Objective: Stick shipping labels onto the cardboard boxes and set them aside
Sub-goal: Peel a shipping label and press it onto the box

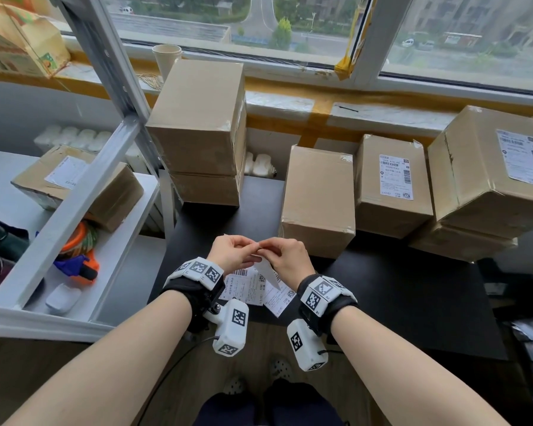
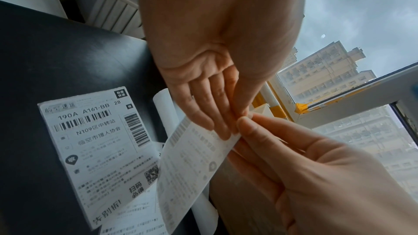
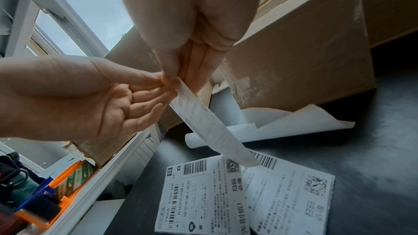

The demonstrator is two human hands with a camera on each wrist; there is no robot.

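Both hands hold one white shipping label (image 1: pixel 266 270) in the air over the black table (image 1: pixel 397 296). My left hand (image 1: pixel 234 252) and right hand (image 1: pixel 288 255) pinch its top corner, fingertips meeting, and the label (image 2: pixel 192 163) hangs down, printed side toward the left hand (image 2: pixel 217 113). The right hand (image 3: pixel 181 51) grips the label (image 3: pixel 210 128) from above, opposite the left hand (image 3: pixel 90 99). Loose labels (image 1: pixel 246 287) lie flat on the table below. A plain cardboard box (image 1: pixel 319 198) stands just beyond the hands.
Two labelled boxes (image 1: pixel 393 186) (image 1: pixel 490 167) stand at the right by the window sill. A stack of plain boxes (image 1: pixel 197 124) stands at the back left. A white metal rack (image 1: pixel 74 210) on the left holds a labelled box and an orange tape dispenser (image 1: pixel 80 262). Curled backing paper (image 3: pixel 282 124) lies near the box.
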